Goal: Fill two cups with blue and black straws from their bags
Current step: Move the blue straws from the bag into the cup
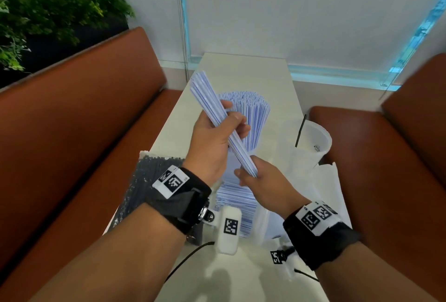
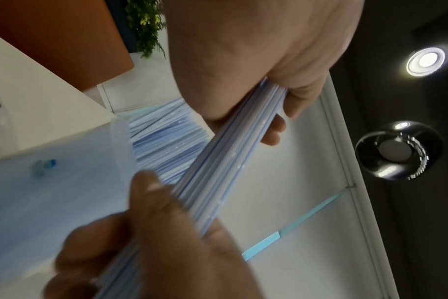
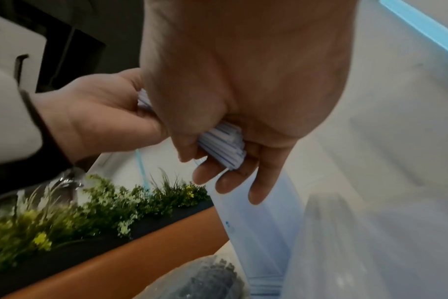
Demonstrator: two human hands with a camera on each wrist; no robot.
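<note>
**Two hands, one bundle of blue straws**

Both hands are gripping one bundle of blue straws (image 1: 217, 118) above the tabletop (image 1: 272, 79): the left hand (image 1: 212, 137) is curling around its middle, the right hand (image 1: 263, 181) is pinching its lower end. Two cups are standing beyond: one (image 1: 248, 118) packed with blue straws, one (image 1: 316, 140) holding a single black straw (image 1: 300, 130). Two bags are lying below, black straws (image 1: 147, 181) left, blue (image 1: 239, 205) centre, both partly hidden by the wrists.

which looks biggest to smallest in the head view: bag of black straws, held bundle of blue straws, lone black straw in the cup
1. bag of black straws, partly hidden by the left arm
2. held bundle of blue straws
3. lone black straw
</note>
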